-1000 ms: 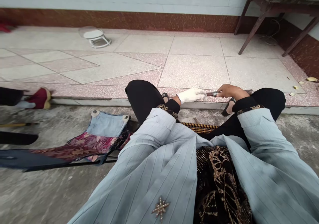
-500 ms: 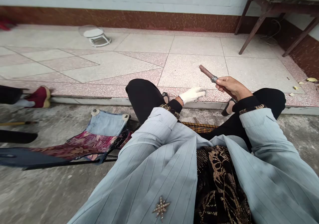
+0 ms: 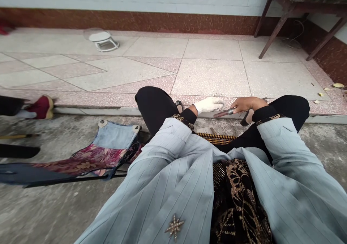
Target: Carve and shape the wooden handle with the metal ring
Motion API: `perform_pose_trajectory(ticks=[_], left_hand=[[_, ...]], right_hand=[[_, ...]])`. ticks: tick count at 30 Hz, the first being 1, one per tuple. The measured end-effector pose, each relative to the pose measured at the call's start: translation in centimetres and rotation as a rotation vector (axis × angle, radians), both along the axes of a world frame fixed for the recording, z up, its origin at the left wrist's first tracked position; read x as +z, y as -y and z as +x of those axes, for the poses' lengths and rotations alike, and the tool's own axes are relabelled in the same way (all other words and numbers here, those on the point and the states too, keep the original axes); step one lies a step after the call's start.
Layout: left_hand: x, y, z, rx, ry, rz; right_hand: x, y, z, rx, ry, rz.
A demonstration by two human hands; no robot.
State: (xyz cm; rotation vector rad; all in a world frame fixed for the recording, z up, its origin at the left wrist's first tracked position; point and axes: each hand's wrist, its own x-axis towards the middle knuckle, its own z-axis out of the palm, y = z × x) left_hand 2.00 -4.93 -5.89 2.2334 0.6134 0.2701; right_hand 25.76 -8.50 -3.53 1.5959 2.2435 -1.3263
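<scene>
My right hand (image 3: 248, 103) is closed around a brown, stick-like tool (image 3: 222, 113) with a grey band near the fingers. The tool's brown end points left and slightly down, and a thin bit of its other end shows past the back of the hand. Its exact kind cannot be made out. My left hand (image 3: 210, 104), in a white knitted glove, is just left of that brown end, fingers together and curled down. Whatever lies under those fingertips is hidden. Below the hands, between my legs, part of a black-and-yellow woven basket (image 3: 217, 138) is visible.
A folding chair (image 3: 108, 153) with patched cloth stands at my left. Beyond it are a person's red shoe (image 3: 45, 106) and dark trouser leg. A low step edge (image 3: 114, 111) crosses ahead. Farther off are a white stool (image 3: 104, 41) and a wooden table (image 3: 306, 0).
My right hand has lowered and turned, bringing the tool from pointing up and left to nearly level beside my left hand. The gloved left hand has barely moved.
</scene>
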Motion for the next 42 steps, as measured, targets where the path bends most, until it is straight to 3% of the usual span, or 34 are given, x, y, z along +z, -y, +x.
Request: perform_pose_trajectory(ticks=[3, 5, 9, 12, 15, 18, 26, 29, 32, 34, 36, 38, 42], left_hand=[[-0.2, -0.3, -0.1, -0.028, 0.037, -0.024], [-0.5, -0.4, -0.1, 0.004, 0.087, -0.096], [-0.7, -0.2, 0.0, 0.105, 0.166, -0.317], [-0.5, 0.3, 0.3, 0.040, 0.185, -0.391], [-0.5, 0.6, 0.5, -0.009, 0.188, -0.360], [-0.7, 0.4, 0.4, 0.001, 0.168, -0.280], [-1.0, -0.2, 0.2, 0.024, 0.072, -0.121], [-0.8, -0.2, 0.1, 0.027, 0.050, -0.125], [-0.7, -0.4, 0.0, -0.001, 0.054, -0.147], [-0.7, -0.5, 0.0, -0.014, 0.062, -0.175], [-0.7, -0.5, -0.1, -0.018, 0.072, -0.207], [-0.6, -0.4, -0.1, 0.015, 0.115, -0.283], [-0.5, 0.2, -0.1, 0.055, 0.227, -0.499]], right_hand=[[1.2, 0.7, 0.0, 0.140, -0.172, -0.264], [2.4, 1.2, 0.0, 0.091, -0.318, -0.185], [3.3, 1.4, 0.0, -0.287, -0.675, 0.107], [2.4, 0.6, 0.1, -0.552, -0.810, 0.218], [1.4, -0.3, 0.3, -0.645, -0.645, 0.271], [1.0, -0.9, 0.6, -0.618, -0.438, 0.310], [0.2, -1.0, 0.3, -0.352, 0.187, 0.478], [-0.1, -0.8, -0.2, -0.200, 0.286, 0.406], [0.1, -0.3, -0.4, -0.034, 0.160, 0.116], [0.7, 0.3, -0.3, 0.067, -0.008, -0.122], [1.5, 0.8, 0.0, 0.103, -0.215, -0.247], [2.3, 1.2, 0.3, 0.026, -0.439, -0.193], [2.8, 1.3, 0.6, -0.302, -0.769, 0.051]])
